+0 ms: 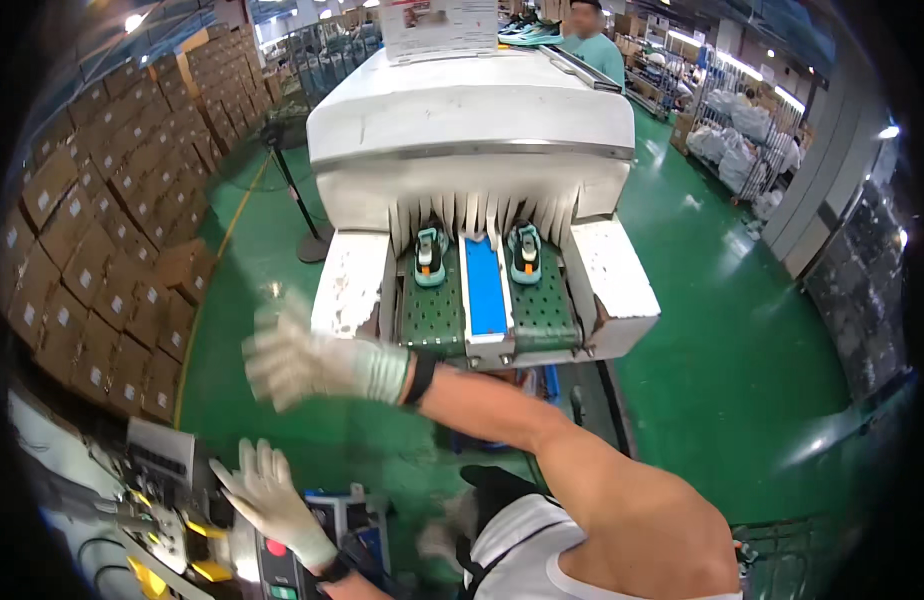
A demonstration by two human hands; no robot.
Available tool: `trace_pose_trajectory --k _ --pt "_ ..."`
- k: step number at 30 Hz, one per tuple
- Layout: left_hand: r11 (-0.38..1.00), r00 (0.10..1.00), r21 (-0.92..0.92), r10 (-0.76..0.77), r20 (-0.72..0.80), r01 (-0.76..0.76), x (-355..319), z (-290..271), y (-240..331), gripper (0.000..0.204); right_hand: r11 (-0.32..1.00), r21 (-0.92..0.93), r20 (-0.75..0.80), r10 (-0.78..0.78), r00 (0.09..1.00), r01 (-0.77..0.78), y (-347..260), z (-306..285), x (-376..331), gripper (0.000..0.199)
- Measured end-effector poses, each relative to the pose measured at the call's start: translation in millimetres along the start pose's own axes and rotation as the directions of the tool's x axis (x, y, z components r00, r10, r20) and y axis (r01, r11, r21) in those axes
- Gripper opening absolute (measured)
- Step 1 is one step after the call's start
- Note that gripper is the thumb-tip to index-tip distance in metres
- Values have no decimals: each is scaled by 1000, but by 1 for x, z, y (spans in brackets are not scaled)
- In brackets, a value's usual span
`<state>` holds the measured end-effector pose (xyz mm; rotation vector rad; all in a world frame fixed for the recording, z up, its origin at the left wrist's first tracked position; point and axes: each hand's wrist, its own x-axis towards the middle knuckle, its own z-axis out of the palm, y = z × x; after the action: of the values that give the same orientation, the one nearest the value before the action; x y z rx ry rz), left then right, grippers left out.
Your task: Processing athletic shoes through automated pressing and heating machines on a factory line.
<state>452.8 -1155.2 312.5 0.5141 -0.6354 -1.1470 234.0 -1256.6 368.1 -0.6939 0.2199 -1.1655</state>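
Note:
My left hand (270, 500), in a pale work glove, is open with its fingers spread above a control box (282, 575) with a red button (275, 547). My right arm reaches across to the left. Its gloved hand (307, 358) is blurred by motion, but the fingers look apart and hold nothing. Beyond it, two teal and black shoes with orange accents, a left one (431, 262) and a right one (525, 255), sit on green perforated conveyor belts (432, 310) at the mouth of a white machine (472, 115). A blue strip (485, 290) runs between the belts.
Pale fringe strips (482, 212) hang over the machine's opening. Machinery with yellow parts (182, 530) stands beside my left hand. A stand (302, 210) is left of the machine, with stacked cartons (92, 270) farther left. Another person (597, 55) is beyond the machine.

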Motion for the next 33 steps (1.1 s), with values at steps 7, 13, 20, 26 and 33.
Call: trace_pose_trajectory --k 7,13,20,26,33 --pt "964 773 242 -67 631 -114 -12 124 14 86 500 -397 -270 -865 422 770 -164 -18 -81 51" --pt "913 886 406 -228 404 49 31 100 -62 64 638 -745 -319 -594 739 192 -87 -86 -120 35" --pt "875 939 481 -204 277 48 119 114 -134 61 487 -872 -387 -630 673 -46 -81 -154 -138 36" --pt "815 951 571 -248 187 100 142 106 -166 59 498 -854 -464 -595 656 -151 -51 -184 -142 39" --pt "598 833 796 -488 262 99 58 51 -134 50 556 -831 -181 -292 939 13 20 -125 -81 36"
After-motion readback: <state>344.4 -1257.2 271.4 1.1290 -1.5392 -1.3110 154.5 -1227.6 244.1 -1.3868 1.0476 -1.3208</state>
